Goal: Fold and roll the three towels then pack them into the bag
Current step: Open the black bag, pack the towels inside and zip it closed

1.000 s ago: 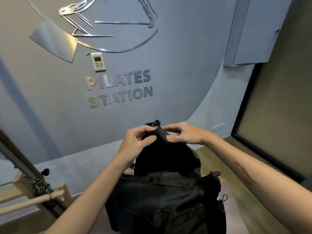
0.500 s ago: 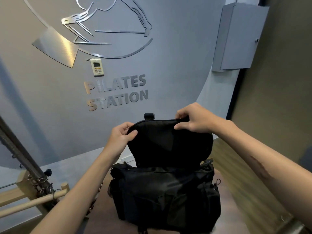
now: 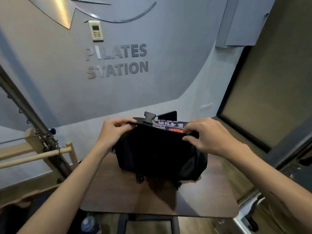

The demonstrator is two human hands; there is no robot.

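A black fabric bag (image 3: 158,154) stands on a small dark wooden table (image 3: 118,196). Its flap is folded back to the far side, where a printed patch (image 3: 170,126) and a black buckle (image 3: 149,117) show. My left hand (image 3: 116,130) pinches the left part of the bag's upper edge. My right hand (image 3: 209,135) grips the same edge at the right. The bag's inside is too dark to make out. No towel is visible.
A grey wall with a metal sign and a wall controller (image 3: 95,31) rises behind the table. Wooden bars and a metal frame (image 3: 33,154) stand at the left. A dark-framed panel (image 3: 263,102) is at the right. A water bottle (image 3: 89,225) sits below the table's near edge.
The flap that both hands held upright has gone over to the far side, showing its printed face. Both hands now hold the bag's upper edge, and the view has tilted down onto the table.
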